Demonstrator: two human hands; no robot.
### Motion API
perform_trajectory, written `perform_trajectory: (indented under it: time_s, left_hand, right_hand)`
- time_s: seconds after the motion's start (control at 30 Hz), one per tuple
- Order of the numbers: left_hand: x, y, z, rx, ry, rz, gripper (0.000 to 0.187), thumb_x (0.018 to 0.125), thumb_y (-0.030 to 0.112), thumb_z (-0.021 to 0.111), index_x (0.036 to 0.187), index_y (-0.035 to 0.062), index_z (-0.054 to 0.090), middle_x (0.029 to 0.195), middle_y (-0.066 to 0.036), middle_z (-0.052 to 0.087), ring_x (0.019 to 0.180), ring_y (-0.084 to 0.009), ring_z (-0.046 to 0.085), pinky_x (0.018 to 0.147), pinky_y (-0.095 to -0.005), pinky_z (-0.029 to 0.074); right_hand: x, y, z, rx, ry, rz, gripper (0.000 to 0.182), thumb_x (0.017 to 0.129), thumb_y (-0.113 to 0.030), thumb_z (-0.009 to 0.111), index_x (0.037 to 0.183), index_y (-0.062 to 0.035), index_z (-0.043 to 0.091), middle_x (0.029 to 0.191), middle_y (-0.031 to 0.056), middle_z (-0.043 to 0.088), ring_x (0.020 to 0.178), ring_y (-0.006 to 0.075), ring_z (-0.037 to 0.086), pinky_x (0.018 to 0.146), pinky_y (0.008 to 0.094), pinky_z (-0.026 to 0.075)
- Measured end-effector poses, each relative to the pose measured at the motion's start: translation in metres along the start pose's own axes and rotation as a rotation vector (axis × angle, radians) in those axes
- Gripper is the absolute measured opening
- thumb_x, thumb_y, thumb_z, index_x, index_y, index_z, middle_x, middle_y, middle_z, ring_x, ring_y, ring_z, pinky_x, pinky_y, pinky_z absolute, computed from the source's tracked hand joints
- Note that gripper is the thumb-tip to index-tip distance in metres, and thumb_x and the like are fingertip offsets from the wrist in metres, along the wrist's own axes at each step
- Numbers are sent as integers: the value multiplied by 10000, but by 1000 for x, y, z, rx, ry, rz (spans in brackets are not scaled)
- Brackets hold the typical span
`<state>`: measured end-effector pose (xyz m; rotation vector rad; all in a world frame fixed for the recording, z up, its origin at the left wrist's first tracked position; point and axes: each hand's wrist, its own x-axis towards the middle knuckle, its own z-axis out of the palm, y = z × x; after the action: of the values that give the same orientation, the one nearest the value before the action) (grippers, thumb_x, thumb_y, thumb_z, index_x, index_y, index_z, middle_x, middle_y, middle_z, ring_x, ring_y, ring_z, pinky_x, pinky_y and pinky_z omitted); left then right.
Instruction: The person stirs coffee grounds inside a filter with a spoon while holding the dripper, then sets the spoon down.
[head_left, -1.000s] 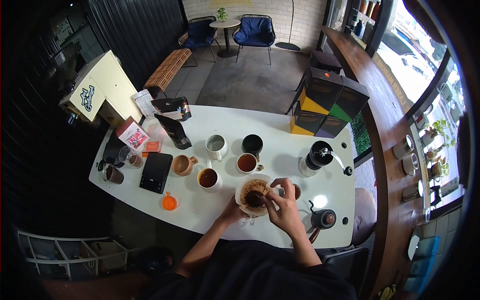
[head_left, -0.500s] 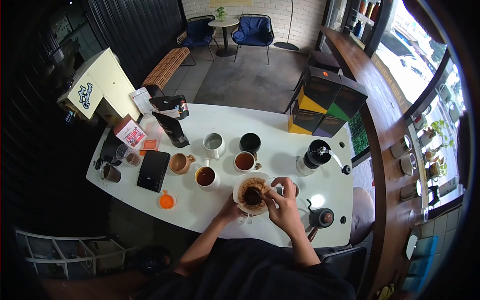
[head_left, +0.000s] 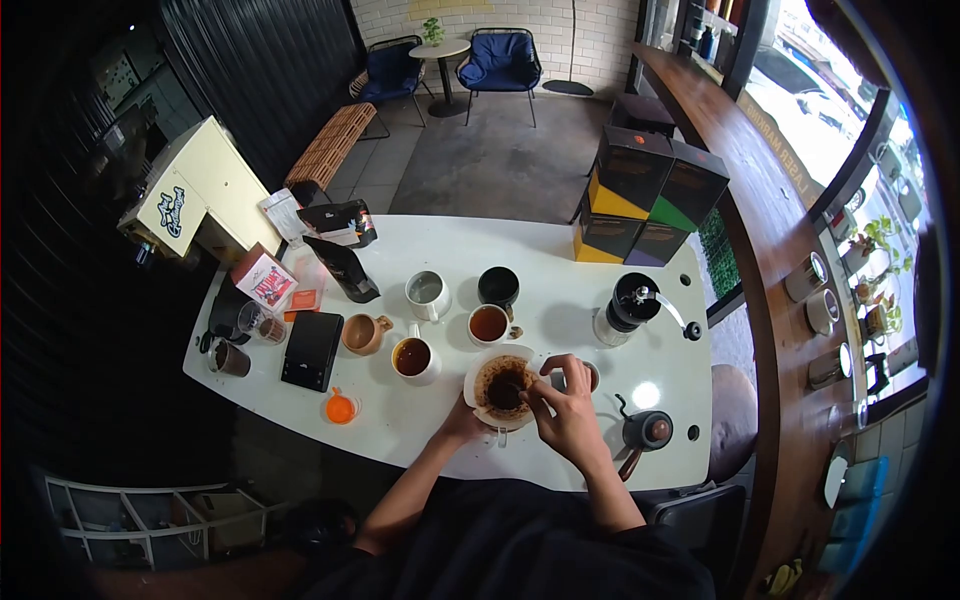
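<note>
A white paper coffee filter (head_left: pixel 482 372) lined with wet brown grounds sits in a dripper near the front edge of the table. My left hand (head_left: pixel 463 424) is closed around the dripper's left side, its fingertips hidden beneath. At the filter's right rim, the thumb and fingers of my right hand (head_left: pixel 566 408) are pinched on the paper. A clear handle (head_left: pixel 502 437) shows below the dripper. Behind the right fingers is a partly hidden cup (head_left: pixel 592 375). Just beyond the filter stand a mug of reddish-brown liquid (head_left: pixel 488 325) and a white mug of amber liquid (head_left: pixel 412 358).
To the right are a gooseneck kettle (head_left: pixel 648 430) and a hand grinder (head_left: pixel 630 308); black boxes (head_left: pixel 640 190) are stacked behind. A black scale (head_left: pixel 311 350), an orange cup (head_left: pixel 340 407), a wooden cup (head_left: pixel 362 334) and coffee bags (head_left: pixel 340 268) stand on the left.
The view has shifted slightly. Both hands stay at the filter and dripper, with the right fingers still pinching the rim and moved only very little.
</note>
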<state>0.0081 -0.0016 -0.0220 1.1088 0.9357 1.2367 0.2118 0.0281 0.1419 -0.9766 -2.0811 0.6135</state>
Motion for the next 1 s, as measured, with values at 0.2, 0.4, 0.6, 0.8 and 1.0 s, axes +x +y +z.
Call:
perform_trajectory:
  time_s: [0.2, 0.4, 0.6, 0.8, 1.0]
  left_hand:
    - [0, 8, 3, -17, -16, -12, 839, 725, 42, 905, 1458, 75, 499, 1395, -79, 630, 1274, -209, 616, 1110, -391, 506]
    - [0, 8, 5, -97, -9, -48, 840, 734, 60, 913, 1463, 78, 495, 1389, -74, 631, 1268, -205, 618, 1093, -388, 521]
    - [-3, 0, -3, 162, -66, 38, 747, 851, 65, 829, 1493, 77, 446, 1444, -87, 576, 1301, -211, 588, 1109, -399, 515]
    - [-4, 9, 0, 52, -70, -24, 767, 847, 66, 834, 1504, 81, 437, 1456, -87, 567, 1309, -210, 584, 1113, -396, 513]
    - [-1, 15, 1, 149, -98, -37, 755, 875, 57, 805, 1520, 91, 414, 1482, -81, 534, 1324, -214, 569, 1099, -410, 529]
  right_hand:
    - [-2, 0, -2, -2, -4, 20, 113, 862, -155, 792, 912, -66, 743, 1145, 129, 546, 1098, 362, 518, 952, 472, 424]
    - [-1, 2, -3, -5, -20, 15, 120, 864, -156, 791, 905, -59, 733, 1139, 128, 548, 1094, 358, 521, 950, 470, 425]
    - [3, -2, -2, 58, -33, 42, 124, 862, -138, 785, 877, -42, 708, 1142, 129, 544, 1072, 356, 518, 957, 444, 411]
    - [2, -1, -2, 44, -37, -3, 114, 869, -131, 774, 884, -39, 708, 1127, 127, 538, 1050, 347, 517, 952, 438, 403]
    - [6, -4, 2, 34, 28, 11, 101, 867, -120, 768, 885, -40, 710, 1120, 121, 536, 1041, 349, 522, 952, 445, 405]
